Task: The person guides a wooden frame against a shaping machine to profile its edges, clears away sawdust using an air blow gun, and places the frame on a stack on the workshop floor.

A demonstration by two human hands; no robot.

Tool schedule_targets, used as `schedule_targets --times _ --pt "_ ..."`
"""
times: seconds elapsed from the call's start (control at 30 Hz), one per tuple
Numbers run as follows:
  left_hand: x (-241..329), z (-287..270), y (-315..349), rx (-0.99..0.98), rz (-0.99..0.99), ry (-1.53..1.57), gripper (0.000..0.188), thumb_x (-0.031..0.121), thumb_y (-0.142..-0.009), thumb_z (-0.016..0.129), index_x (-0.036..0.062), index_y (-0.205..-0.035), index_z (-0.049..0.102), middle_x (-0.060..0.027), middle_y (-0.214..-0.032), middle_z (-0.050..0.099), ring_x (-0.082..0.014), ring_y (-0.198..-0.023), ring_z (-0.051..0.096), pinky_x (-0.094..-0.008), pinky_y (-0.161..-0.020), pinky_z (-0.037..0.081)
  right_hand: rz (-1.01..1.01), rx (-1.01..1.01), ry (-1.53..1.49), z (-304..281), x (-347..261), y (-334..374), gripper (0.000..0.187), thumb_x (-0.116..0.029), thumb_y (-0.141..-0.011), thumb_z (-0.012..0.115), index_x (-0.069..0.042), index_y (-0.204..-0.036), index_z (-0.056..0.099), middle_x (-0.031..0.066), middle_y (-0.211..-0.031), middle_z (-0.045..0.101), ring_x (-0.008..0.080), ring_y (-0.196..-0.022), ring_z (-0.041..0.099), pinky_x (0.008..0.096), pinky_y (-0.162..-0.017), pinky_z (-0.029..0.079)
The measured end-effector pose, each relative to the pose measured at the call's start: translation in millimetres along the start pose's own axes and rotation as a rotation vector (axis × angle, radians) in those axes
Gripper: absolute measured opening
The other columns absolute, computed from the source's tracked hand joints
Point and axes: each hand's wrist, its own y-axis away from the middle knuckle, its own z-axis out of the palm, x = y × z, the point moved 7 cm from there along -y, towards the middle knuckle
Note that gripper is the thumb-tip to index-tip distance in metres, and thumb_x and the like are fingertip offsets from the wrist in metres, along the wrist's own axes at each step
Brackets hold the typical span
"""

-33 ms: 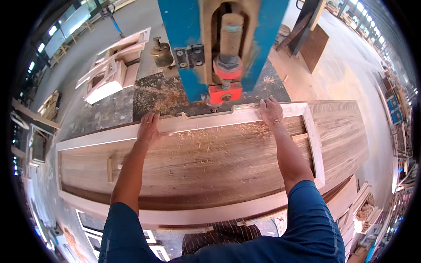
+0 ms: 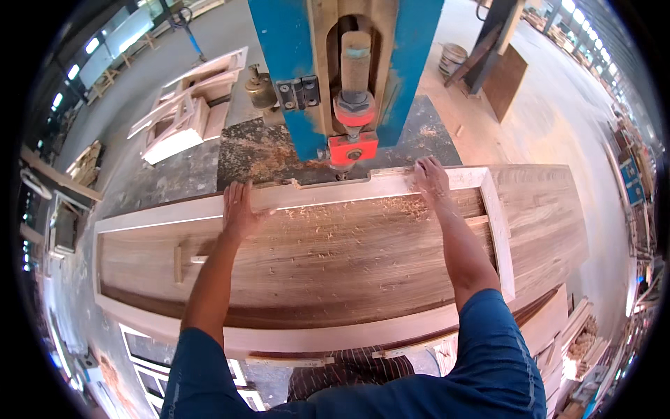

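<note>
A long pale wooden frame (image 2: 488,202) around a brown wood panel (image 2: 335,272) lies before me, with shavings scattered over the panel. My left hand (image 2: 242,211) grips the far rail left of a shallow notch, fingers over the rail and thumb stretched out to the right. On the other side of the notch, my right hand (image 2: 433,183) holds the same rail, its fingers bent over the far edge. Between the hands stands a blue machine column (image 2: 415,63). Its red spindle block (image 2: 353,149) sits just above the notch, the tool tip close to the notched edge.
A dark machine table (image 2: 255,150) strewn with sawdust lies beyond the rail. Pale wooden frames (image 2: 188,115) are stacked at the far left. A bucket (image 2: 453,57) and a brown board (image 2: 505,84) stand at the far right. Wood pieces (image 2: 583,335) lie at the near right.
My view has shifted slightly. Both hands keep their grip on the rail, and the notch stays in the same place by the spindle.
</note>
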Motion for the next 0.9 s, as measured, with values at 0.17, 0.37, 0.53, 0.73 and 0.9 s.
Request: schedule_targets --times 0.17,0.37,0.53,0.73,0.9 --pt "-42 -45 192 0.157 -0.565 0.110 0.086 0.046 -0.080 0.072 -0.0020 -0.143 0.038 -0.0270 -0.143 0.042 -0.0412 -0.138 0.032 -0.0527 -0.115 0.023 0.060 0.083 0.027 -93 58 76 0.041 -0.014 -0.081 0.070 -0.007 -0.120 0.062 0.0169 -0.125 0.058 0.0350 -0.118 0.053 0.0435 -0.100 0.045" --pt "-65 -16 436 0.260 -1.500 0.549 0.082 0.049 -0.083 0.070 -0.0033 -0.139 0.041 -0.0285 -0.132 0.050 -0.0402 -0.122 0.049 -0.0480 -0.102 0.040 0.555 -0.304 0.128 -221 150 260 0.053 -0.034 -0.079 0.075 0.001 -0.116 0.059 0.0286 -0.112 0.057 0.0464 -0.110 0.050 0.0538 -0.093 0.042" --pt "-45 16 409 0.288 -1.277 0.704 0.065 0.054 -0.086 0.064 -0.0020 -0.118 0.060 -0.0254 -0.118 0.058 -0.0379 -0.107 0.055 -0.0481 -0.098 0.040 0.286 -0.107 0.380 -237 125 286 0.062 -0.040 -0.073 0.080 0.002 -0.112 0.058 0.0261 -0.104 0.057 0.0454 -0.099 0.053 0.0527 -0.084 0.044" --pt "-36 -18 385 0.188 -1.381 0.509 0.065 0.057 -0.085 0.062 0.0012 -0.117 0.063 -0.0234 -0.118 0.061 -0.0376 -0.107 0.056 -0.0497 -0.101 0.036 0.398 -0.364 0.405 -236 130 261 0.055 -0.044 -0.068 0.082 0.005 -0.088 0.065 0.0258 -0.088 0.063 0.0440 -0.086 0.061 0.0502 -0.077 0.049" --pt "-39 -22 397 0.417 -1.440 0.876 0.059 0.046 -0.085 0.066 -0.0042 -0.116 0.060 -0.0202 -0.110 0.064 -0.0323 -0.101 0.058 -0.0431 -0.092 0.044 0.441 -0.481 0.449 -237 130 256 0.054 -0.043 -0.066 0.084 0.004 -0.087 0.067 0.0260 -0.091 0.066 0.0429 -0.089 0.064 0.0489 -0.075 0.051"
